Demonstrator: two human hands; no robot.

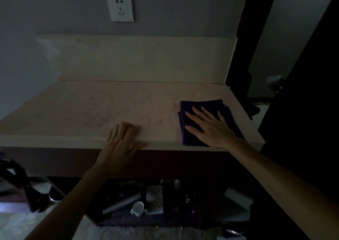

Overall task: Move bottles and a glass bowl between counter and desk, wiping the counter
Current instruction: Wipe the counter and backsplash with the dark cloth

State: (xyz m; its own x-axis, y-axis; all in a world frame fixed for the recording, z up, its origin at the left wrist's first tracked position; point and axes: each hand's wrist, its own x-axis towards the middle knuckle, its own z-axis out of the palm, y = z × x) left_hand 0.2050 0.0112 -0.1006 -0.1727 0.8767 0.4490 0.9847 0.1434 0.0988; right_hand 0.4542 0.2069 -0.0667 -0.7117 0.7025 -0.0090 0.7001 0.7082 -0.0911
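The pale surface (91, 111) fills the middle of the view, running left to right under a raised back ledge and a wall with a white socket (121, 7). No bottles and no glass bowl stand on the part that shows, which suits wiping: a bare top lets a cloth sweep without stops. Faint reddish marks streak its middle and right part; whether they are stains or pattern in the stone I cannot tell.

The dark purple cloth (200, 107) lies flat at the right end of the surface, folded into a rough rectangle. Its long axis runs from the front edge toward the back ledge, slightly slanted, and its near end hangs just over the front lip. Folded thick, it gives a firm pad to push.

The right hand (209, 126) rests on the cloth with fingers straight and spread, pointing left and toward the back, palm pressing down. That flat press looks meant to drag the cloth leftward across the marks rather than to lift it.

The left hand (122, 139) sits at the front edge near the middle, well apart from the cloth, fingers loosely bent over the lip and holding nothing; it seems to brace the body.

Below, in the dimness, a small white cup (138, 208) lies among clutter.
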